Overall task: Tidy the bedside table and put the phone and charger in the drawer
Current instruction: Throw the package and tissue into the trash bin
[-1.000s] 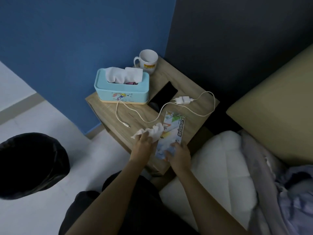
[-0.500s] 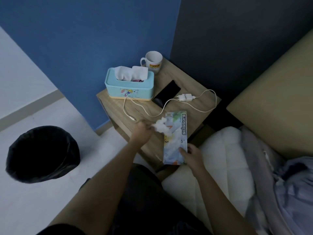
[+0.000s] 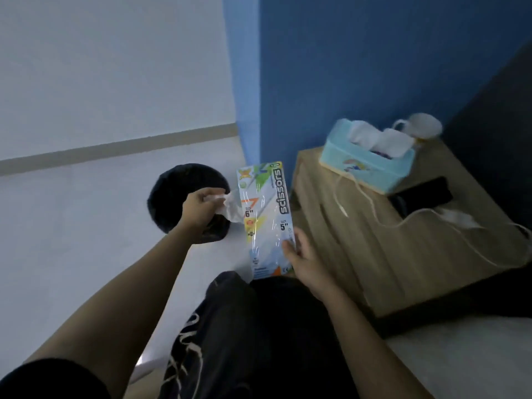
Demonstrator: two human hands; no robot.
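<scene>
Holding crumpled tissue [image 3: 227, 207], left hand [image 3: 200, 210] grip clamped, over black bin [image 3: 175, 194] at frame centre-left. Right hand [image 3: 302, 260] grip clamped on scissors pack [image 3: 266, 214], clear of surface [image 3: 374, 260] left edge. Phone [image 3: 423, 192], charger [image 3: 457, 218] on surface, right of frame; open floor left.

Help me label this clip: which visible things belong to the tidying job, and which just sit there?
Job: crumpled tissue in left hand; scissors pack in right hand; bin; phone; charger.
Lying about: tissue box; mug.
</scene>
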